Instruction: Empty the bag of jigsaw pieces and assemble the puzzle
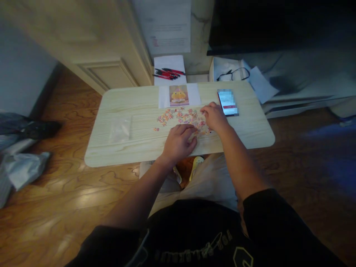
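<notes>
Several small pink and orange puzzle pieces [178,115] lie scattered in the middle of a low pale wooden table [125,148]. My left hand [178,142] rests palm down at the near edge of the pile, fingers curled over pieces. Over the pile's right side lies my right hand [213,116], fingers bent down onto the pieces. What either hand pinches is hidden. A picture card with a yellow figure [179,95] sits just behind the pile.
A phone [227,102] with a lit screen lies right of the pile. A clear plastic bag [120,129] lies on the table's left part. Pens [167,73] rest on white paper behind the table. Grey bags [22,167] sit on the wooden floor at left.
</notes>
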`<state>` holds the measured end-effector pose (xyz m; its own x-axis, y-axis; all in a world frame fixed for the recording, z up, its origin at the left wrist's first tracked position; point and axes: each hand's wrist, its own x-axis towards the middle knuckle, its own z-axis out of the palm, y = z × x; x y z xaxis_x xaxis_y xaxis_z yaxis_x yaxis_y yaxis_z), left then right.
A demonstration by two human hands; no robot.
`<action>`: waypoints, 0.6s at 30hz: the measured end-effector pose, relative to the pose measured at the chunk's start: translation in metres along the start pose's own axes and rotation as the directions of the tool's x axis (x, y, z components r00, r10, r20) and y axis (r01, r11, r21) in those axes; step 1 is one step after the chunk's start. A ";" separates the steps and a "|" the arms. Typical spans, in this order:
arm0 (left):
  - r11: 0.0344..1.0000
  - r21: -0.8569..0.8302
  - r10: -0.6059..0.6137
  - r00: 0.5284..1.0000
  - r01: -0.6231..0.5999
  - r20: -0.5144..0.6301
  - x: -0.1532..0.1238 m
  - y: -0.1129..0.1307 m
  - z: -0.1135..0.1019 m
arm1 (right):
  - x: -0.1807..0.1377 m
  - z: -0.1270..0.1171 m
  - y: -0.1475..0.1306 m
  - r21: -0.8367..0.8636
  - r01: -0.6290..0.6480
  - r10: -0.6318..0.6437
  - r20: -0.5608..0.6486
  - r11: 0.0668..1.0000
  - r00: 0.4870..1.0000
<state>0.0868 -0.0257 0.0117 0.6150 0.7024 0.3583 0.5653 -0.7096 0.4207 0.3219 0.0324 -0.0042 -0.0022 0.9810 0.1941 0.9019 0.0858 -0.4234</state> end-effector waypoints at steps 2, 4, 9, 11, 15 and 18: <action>0.997 0.040 0.056 0.996 -0.058 0.068 -0.016 0.005 0.001 | 0.000 -0.001 0.002 -0.008 0.006 -0.006 0.018 1.000 1.000; 0.994 0.060 0.081 0.991 -0.088 0.107 -0.030 0.010 0.002 | 0.001 -0.001 0.003 -0.015 -0.003 0.003 0.023 1.000 1.000; 0.992 0.073 0.095 0.990 -0.103 0.107 -0.046 0.019 0.009 | 0.002 0.002 0.003 -0.023 0.024 -0.023 0.019 0.999 1.000; 0.992 0.081 0.092 0.991 -0.100 0.096 -0.048 0.019 0.009 | 0.003 0.002 0.003 -0.037 0.031 -0.030 0.026 0.999 0.999; 0.990 0.112 0.075 0.994 -0.083 0.078 -0.056 0.015 0.003 | 0.006 -0.001 0.004 -0.081 0.012 -0.010 0.022 0.997 1.000; 0.991 0.121 0.053 0.996 -0.062 0.072 -0.062 0.010 -0.004 | 0.005 -0.007 0.001 -0.042 -0.035 0.034 -0.026 0.998 0.999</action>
<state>0.0523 -0.0762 -0.0023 0.6822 0.6576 0.3197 0.5885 -0.7533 0.2936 0.3260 0.0367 0.0020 0.0399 0.9785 0.2023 0.9187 0.0437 -0.3925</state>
